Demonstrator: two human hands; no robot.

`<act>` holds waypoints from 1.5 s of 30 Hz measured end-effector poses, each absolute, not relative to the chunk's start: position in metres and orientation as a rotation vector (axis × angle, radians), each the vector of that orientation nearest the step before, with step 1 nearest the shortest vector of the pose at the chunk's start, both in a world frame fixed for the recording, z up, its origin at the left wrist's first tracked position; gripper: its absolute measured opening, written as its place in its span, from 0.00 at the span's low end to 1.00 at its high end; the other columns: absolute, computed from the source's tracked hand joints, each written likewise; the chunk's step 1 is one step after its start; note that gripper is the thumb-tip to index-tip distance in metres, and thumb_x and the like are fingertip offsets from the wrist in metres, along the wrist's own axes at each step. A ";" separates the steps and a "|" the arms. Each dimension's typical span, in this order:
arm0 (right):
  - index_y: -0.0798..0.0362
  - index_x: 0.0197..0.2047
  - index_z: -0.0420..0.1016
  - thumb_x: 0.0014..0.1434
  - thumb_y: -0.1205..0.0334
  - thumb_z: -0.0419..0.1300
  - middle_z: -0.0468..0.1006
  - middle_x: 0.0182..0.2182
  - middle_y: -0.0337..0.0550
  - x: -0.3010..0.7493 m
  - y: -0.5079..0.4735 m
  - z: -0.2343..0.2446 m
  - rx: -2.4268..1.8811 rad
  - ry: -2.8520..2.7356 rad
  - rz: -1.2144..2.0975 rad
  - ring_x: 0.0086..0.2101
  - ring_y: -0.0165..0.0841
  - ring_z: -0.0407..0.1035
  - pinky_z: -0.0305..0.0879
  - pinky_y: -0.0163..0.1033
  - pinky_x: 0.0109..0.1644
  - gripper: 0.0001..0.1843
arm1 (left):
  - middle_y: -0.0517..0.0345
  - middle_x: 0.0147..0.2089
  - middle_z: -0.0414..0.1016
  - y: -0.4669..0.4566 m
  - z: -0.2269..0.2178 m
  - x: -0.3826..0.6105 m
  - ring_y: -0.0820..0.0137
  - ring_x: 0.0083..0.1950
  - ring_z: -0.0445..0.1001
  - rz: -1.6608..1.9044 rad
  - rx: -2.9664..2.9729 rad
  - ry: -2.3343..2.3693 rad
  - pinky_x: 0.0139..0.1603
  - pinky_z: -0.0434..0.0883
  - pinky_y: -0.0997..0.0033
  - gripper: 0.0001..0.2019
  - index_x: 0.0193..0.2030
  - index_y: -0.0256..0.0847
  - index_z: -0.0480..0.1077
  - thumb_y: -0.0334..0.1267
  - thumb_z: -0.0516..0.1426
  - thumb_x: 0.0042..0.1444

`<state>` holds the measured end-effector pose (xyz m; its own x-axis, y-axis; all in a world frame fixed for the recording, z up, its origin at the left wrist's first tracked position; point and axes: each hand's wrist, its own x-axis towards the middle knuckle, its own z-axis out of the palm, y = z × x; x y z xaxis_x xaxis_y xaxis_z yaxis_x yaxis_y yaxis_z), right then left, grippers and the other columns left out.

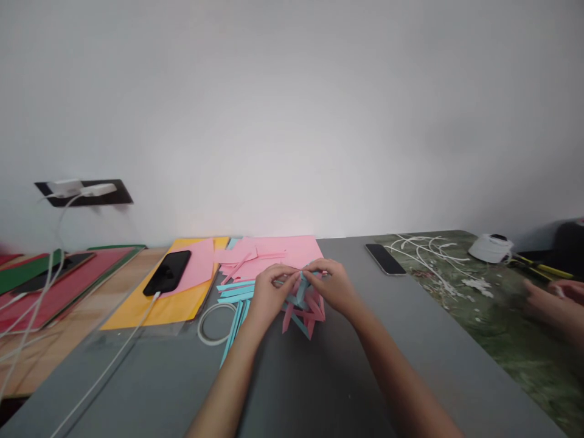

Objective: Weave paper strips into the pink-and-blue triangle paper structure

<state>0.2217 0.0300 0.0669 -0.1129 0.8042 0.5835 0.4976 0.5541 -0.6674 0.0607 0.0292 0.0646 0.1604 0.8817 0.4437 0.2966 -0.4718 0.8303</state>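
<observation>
Over the grey table (319, 389), my left hand (270, 293) and my right hand (331, 285) meet, fingers pinched on a woven bundle of pink and light blue paper strips (305, 307). The bundle hangs between and below both hands, its strip ends sticking out downward. Loose blue strips (235, 295) lie just left of my left hand. Behind the hands lie pink paper sheets (283, 250) with cut pink strips on them.
A black phone (167, 272) on a white cable rests on yellow paper (155, 307). A tape ring (214, 322) lies by the blue strips. Red and green sheets (59, 280) are at the left. A second phone (385, 258), white wire pieces (429, 252) and another person's hand (554, 301) are at the right.
</observation>
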 end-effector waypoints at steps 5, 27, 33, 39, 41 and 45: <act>0.50 0.28 0.78 0.53 0.61 0.59 0.80 0.28 0.40 0.224 0.032 0.065 -1.120 -1.824 0.323 0.32 0.32 0.72 0.62 0.37 0.38 0.06 | 0.51 0.38 0.77 0.032 0.062 0.060 0.69 0.35 0.75 1.306 1.794 1.090 0.29 0.71 0.74 0.11 0.36 0.38 0.75 0.42 0.59 0.49; 0.49 0.28 0.78 0.51 0.62 0.60 0.80 0.30 0.41 0.224 0.032 0.063 -1.111 -1.793 0.339 0.36 0.35 0.73 0.61 0.41 0.46 0.05 | 0.50 0.37 0.79 0.033 0.067 0.055 0.66 0.39 0.76 1.176 1.773 1.019 0.32 0.72 0.72 0.12 0.38 0.39 0.76 0.41 0.58 0.51; 0.47 0.31 0.78 0.50 0.60 0.61 0.80 0.35 0.42 0.227 0.029 0.064 -1.142 -1.833 0.351 0.43 0.38 0.71 0.50 0.51 0.56 0.04 | 0.53 0.34 0.78 0.036 0.064 0.053 0.71 0.31 0.73 1.177 1.785 1.056 0.24 0.67 0.77 0.14 0.40 0.39 0.75 0.44 0.59 0.48; 0.47 0.28 0.77 0.51 0.61 0.61 0.79 0.34 0.41 0.220 0.025 0.066 -1.174 -1.800 0.347 0.42 0.38 0.71 0.45 0.54 0.58 0.03 | 0.51 0.35 0.77 0.036 0.064 0.055 0.71 0.30 0.73 1.184 1.761 1.020 0.26 0.69 0.75 0.15 0.38 0.37 0.75 0.44 0.60 0.47; 0.47 0.29 0.77 0.51 0.62 0.61 0.79 0.35 0.41 0.221 0.024 0.067 -1.162 -1.822 0.340 0.42 0.37 0.71 0.43 0.53 0.58 0.03 | 0.51 0.34 0.77 0.036 0.062 0.055 0.71 0.30 0.73 1.197 1.747 1.033 0.26 0.69 0.75 0.15 0.38 0.37 0.75 0.44 0.60 0.46; 0.47 0.35 0.76 0.52 0.61 0.61 0.78 0.37 0.42 0.229 0.025 0.064 -1.106 -1.903 0.334 0.42 0.36 0.70 0.41 0.53 0.59 0.06 | 0.52 0.36 0.77 0.037 0.058 0.057 0.70 0.32 0.74 1.245 1.789 1.050 0.28 0.70 0.75 0.14 0.38 0.38 0.75 0.44 0.60 0.48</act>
<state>0.2292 0.0249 0.0641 -0.2121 0.8027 0.5574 0.5647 0.5662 -0.6005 0.0569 0.0367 0.0575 0.2071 0.9020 0.3789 0.2214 -0.4204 0.8799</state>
